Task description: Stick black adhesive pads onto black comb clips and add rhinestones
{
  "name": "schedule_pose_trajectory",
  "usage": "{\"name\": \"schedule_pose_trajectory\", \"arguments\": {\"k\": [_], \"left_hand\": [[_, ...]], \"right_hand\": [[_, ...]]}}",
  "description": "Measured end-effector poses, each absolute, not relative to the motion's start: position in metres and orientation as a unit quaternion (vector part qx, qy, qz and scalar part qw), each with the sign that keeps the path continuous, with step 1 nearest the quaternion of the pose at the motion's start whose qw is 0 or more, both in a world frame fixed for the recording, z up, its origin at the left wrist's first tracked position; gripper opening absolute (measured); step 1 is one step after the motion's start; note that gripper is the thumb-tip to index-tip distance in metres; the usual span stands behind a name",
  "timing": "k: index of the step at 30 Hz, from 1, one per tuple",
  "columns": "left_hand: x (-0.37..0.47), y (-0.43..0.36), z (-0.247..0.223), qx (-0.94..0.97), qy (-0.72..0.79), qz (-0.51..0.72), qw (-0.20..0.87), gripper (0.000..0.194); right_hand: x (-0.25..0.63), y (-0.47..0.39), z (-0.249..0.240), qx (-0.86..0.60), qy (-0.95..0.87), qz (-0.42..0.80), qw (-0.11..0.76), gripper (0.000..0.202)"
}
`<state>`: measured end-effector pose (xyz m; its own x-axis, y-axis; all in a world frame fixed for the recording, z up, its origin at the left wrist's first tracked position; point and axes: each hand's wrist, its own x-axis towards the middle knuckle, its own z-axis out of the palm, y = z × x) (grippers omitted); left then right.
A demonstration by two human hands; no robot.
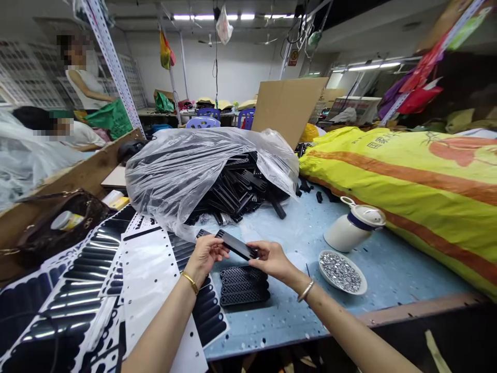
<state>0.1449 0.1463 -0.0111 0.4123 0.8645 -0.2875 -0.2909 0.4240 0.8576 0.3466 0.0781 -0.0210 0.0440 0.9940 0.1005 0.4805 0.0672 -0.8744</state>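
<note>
My left hand [207,255] and my right hand [274,260] hold a flat black plastic strip [236,244] between them, one at each end. It has teeth or slots at its ends. The notched end of a second black piece [202,233] shows behind my left fingers; its remainder is hidden. Just below my hands, a row of black pieces with a perforated pattern [244,286] lies close together on the table. Beyond them, a clear plastic bag [166,166] lies open, spilling a heap of similar black pieces [233,189].
Left are white sheets [149,290] bearing glossy black rounded strips [58,316], and a brown handbag [50,228]. Right are a bowl of small silvery bits [341,272], a white lidded jar [351,230] and a large yellow sack [407,181]. Two people are at the far left.
</note>
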Motion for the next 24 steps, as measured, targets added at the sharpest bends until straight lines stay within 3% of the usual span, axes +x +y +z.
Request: {"name": "schedule_pose_trajectory", "arguments": {"k": [8,16,21,24], "left_hand": [[0.134,0.155,-0.036,0.452,0.480,0.364,0.657,0.044],[0.145,0.201,-0.038,0.490,0.482,0.364,0.628,0.032],[0.139,0.173,-0.047,0.505,0.469,0.345,0.638,0.033],[0.136,0.150,-0.052,0.519,0.466,0.343,0.629,0.033]], "right_hand": [[0.365,0.093,-0.028,-0.638,-0.587,0.310,0.391,0.020],[0.355,0.090,-0.037,-0.652,-0.596,0.279,0.378,0.029],[0.354,0.093,-0.044,-0.654,-0.586,0.288,0.382,0.019],[0.351,0.091,-0.038,-0.655,-0.589,0.268,0.390,0.028]]}}
